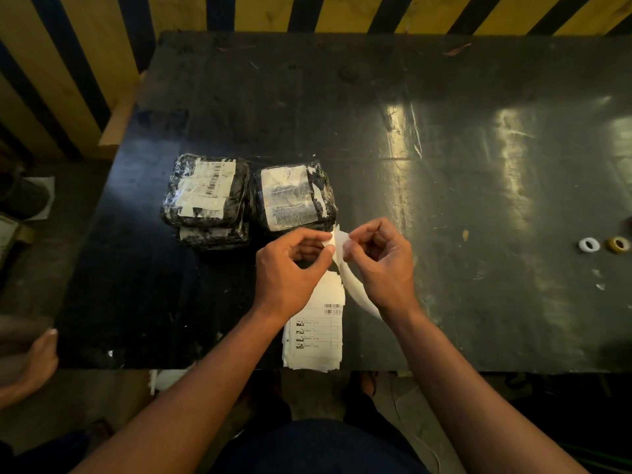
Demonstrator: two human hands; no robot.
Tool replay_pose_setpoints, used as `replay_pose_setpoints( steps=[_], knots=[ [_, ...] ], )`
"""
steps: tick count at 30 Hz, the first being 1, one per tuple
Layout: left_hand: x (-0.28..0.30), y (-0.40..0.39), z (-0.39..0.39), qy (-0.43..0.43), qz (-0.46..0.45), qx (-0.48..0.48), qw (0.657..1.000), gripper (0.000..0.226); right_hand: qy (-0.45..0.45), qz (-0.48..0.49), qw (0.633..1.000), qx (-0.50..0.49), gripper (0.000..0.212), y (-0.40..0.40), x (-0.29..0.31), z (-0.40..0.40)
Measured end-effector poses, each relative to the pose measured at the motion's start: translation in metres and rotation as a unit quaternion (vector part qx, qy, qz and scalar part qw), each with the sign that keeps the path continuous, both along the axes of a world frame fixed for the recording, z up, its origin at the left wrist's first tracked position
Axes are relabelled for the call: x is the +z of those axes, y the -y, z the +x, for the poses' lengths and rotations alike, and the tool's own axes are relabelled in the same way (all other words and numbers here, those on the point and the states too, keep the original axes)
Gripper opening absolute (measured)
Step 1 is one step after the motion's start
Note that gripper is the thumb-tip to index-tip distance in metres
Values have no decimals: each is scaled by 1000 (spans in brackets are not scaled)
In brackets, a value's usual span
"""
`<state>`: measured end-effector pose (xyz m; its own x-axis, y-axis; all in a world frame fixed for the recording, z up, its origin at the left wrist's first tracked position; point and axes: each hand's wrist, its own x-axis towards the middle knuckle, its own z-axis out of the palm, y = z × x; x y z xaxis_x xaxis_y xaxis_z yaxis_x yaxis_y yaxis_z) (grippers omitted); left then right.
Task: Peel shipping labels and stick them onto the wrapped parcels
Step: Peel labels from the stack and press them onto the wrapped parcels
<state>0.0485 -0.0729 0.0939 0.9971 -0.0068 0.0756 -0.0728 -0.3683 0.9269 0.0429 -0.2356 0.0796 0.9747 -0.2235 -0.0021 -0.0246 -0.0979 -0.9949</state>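
Pinching one white shipping label [337, 246] together, the left hand [290, 268] and right hand [379, 258] hover above the label stack [318, 336] (parcels [249, 196] just beyond).

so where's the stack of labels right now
In the head view, the stack of labels lies at the table's near edge, between the person's forearms, just below both hands.

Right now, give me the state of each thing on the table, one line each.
Label: pinched by both hands, being peeled.
Left hand: pinching the label.
Right hand: pinching the label.
Label stack: flat near the table's front edge.
Left parcels: stacked, labelled.
Right parcel: flat, labelled.
Tape rolls: lying flat.
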Motion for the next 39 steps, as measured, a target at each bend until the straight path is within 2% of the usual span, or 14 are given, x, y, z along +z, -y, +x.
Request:
replay_pose_setpoints(
  steps=[4, 8, 11, 22, 27, 30, 33, 39],
  knots=[
    [-5, -5, 4, -10, 0, 32, 999, 18, 59, -128, 990, -26, 19, 0, -3, -2],
    [-12, -11, 6, -14, 11, 44, 999, 17, 93, -208, 972, -51, 19, 1, -10, -6],
    [-19, -16, 6, -14, 15, 54, 998, 17, 87, -233, 967, -60, 26, 2, -20, -10],
    [-42, -43, 0, 13, 86, 77, 993, 21, 67, -288, 952, -75, 23, 25, -49, -18],
    [-56, -62, 2, -1, 119, 104, 987, 20, 43, -336, 939, -63, 20, 46, -69, -18],
    [-61, -81, 5, -18, 133, 134, 982, 19, 1, -333, 938, -96, 22, 66, -79, -17],
    [-61, -90, 5, -29, 136, 129, 982, 19, -30, -299, 948, -106, 15, 74, -81, -13],
    [-53, -68, -3, -10, 102, 97, 990, 21, -47, -231, 971, -38, 11, 36, -85, -23]
  ],
)
